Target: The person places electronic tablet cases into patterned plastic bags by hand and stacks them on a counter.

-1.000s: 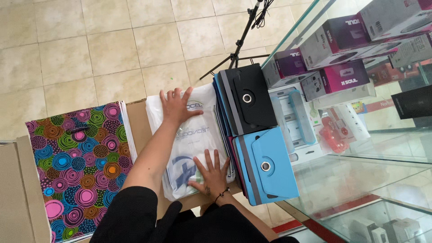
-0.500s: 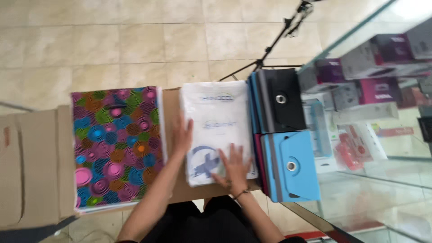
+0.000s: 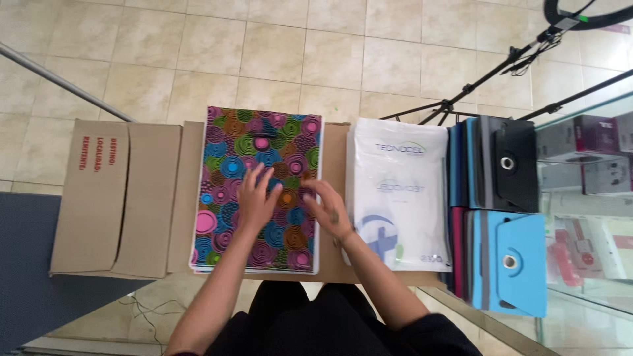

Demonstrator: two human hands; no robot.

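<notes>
A stack of colourful bags with a swirl-circle pattern (image 3: 227,142) lies on a flat cardboard surface (image 3: 336,151). My left hand (image 3: 256,196) rests flat on the middle of the stack, fingers spread. My right hand (image 3: 328,207) touches the stack's right edge with fingers partly curled; I cannot tell whether it pinches a sheet. Just to the right lies a pile of white plastic bags (image 3: 399,191) with blue print, untouched by either hand.
A flattened cardboard box (image 3: 115,198) lies at the left. Black (image 3: 508,161) and light blue (image 3: 511,260) tablet cases stand stacked at the right, beside a glass display case (image 3: 587,217) holding boxed goods. Tripod legs (image 3: 475,86) stand on the tiled floor behind.
Both hands have left the white bags and moved left onto the patterned stack. The view has also shifted left, bringing the flattened box into sight.
</notes>
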